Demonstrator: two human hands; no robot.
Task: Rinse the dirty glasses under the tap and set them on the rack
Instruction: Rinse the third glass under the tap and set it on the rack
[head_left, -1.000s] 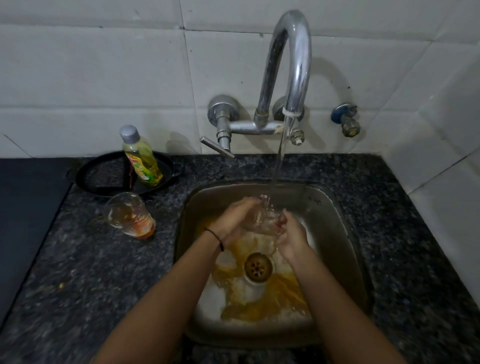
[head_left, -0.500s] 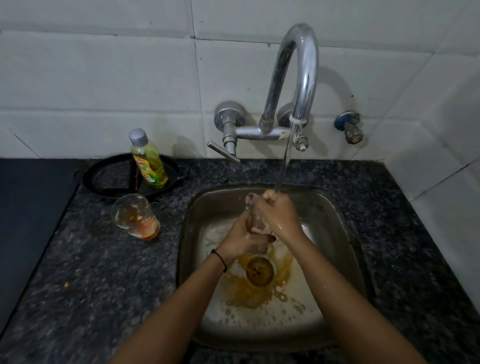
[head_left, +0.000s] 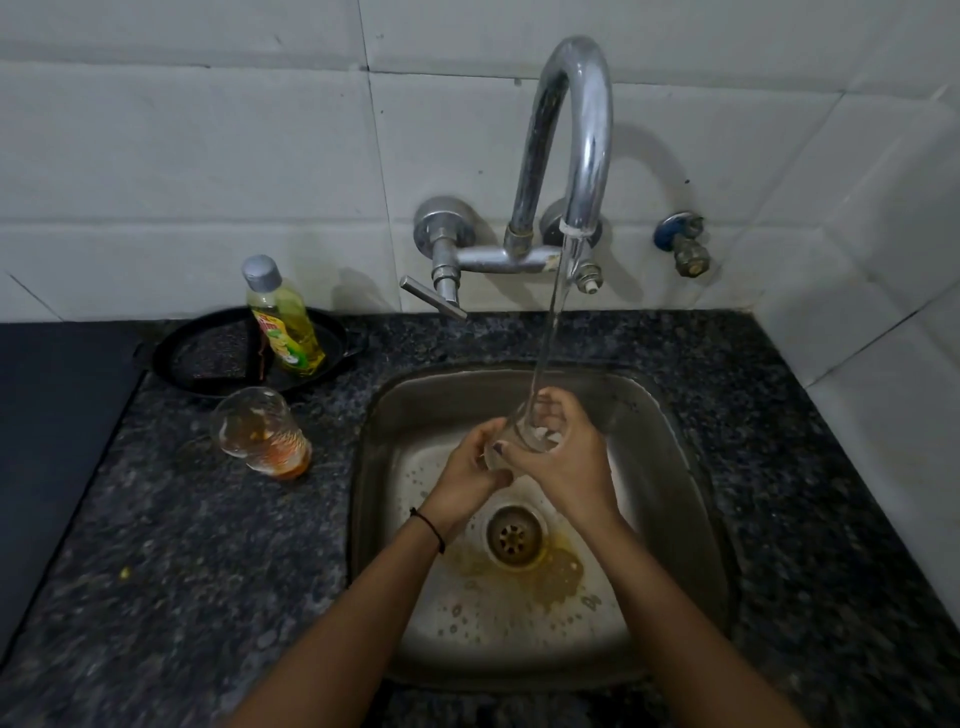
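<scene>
Over the steel sink (head_left: 670, 467), under the running tap (head_left: 576, 140), we held a clear glass (head_left: 524, 441) between both hands. Our right hand (head_left: 558, 457) wrapped around it from the 3 o'clock side, fingers (head_left: 550, 410) curled closed on its wall. Our left hand (head_left: 470, 467) pressed against it from 9 o'clock, fingers closed on the glass as well; a thin dark band circled that wrist. The stream of water (head_left: 553, 322) fell from the spout and landed at the glass, where the two hands met. How the glass was tipped, we could not tell, since the hands covered most of it.

Below the hands, toward 6 o'clock, the drain (head_left: 514, 535) sat in the basin floor with yellow-orange liquid pooled beside it and bubbles scattered about.

On the dark speckled surface (head_left: 208, 571), at 9 o'clock from the sink, a second glass (head_left: 260, 431) lay on its side with orange residue at its base. Just behind it, toward 11 o'clock, a black pan (head_left: 208, 358) rested against the tiled wall, and a bottle of yellow dish liquid (head_left: 283, 322) stood in it, leaning slightly.
</scene>
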